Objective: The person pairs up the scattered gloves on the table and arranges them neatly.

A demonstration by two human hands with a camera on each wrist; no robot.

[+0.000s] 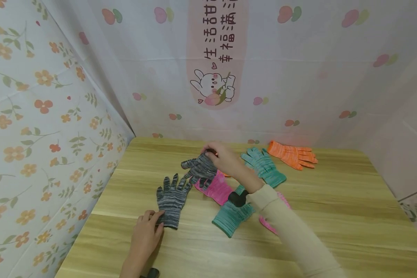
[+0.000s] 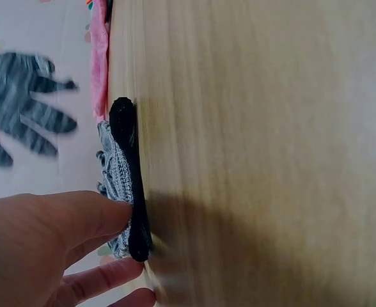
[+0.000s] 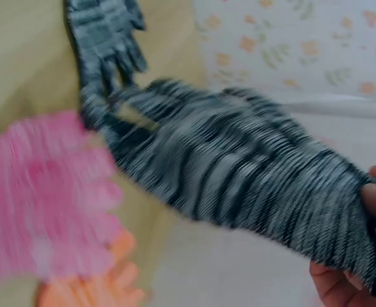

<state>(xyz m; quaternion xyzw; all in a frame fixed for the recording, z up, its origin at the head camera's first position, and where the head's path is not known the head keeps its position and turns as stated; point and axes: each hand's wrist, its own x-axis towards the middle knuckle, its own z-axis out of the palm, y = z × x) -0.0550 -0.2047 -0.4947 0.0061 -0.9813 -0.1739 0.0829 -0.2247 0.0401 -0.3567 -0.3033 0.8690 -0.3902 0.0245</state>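
My right hand [image 1: 220, 156] pinches the cuff of a grey-and-black striped knit glove [image 3: 239, 173], thumb on one side and fingers on the other. This glove hangs in the air with its fingers pointing down and left, over part of a pink glove [image 1: 217, 189]. A matching grey glove [image 1: 172, 202] lies flat on the table, fingers pointing away from me. My left hand [image 1: 146, 233] rests at the left side of its dark cuff [image 2: 133, 185], with the thumb and a fingertip touching the knit.
A green glove [image 1: 233, 218] lies in the middle, partly hidden by my right arm. Another green glove [image 1: 264, 168] and an orange glove [image 1: 293, 155] lie farther back. More pink [image 1: 267, 225] shows beside my sleeve. Patterned curtains [image 1: 153, 77] border the wooden table [image 1: 333, 216].
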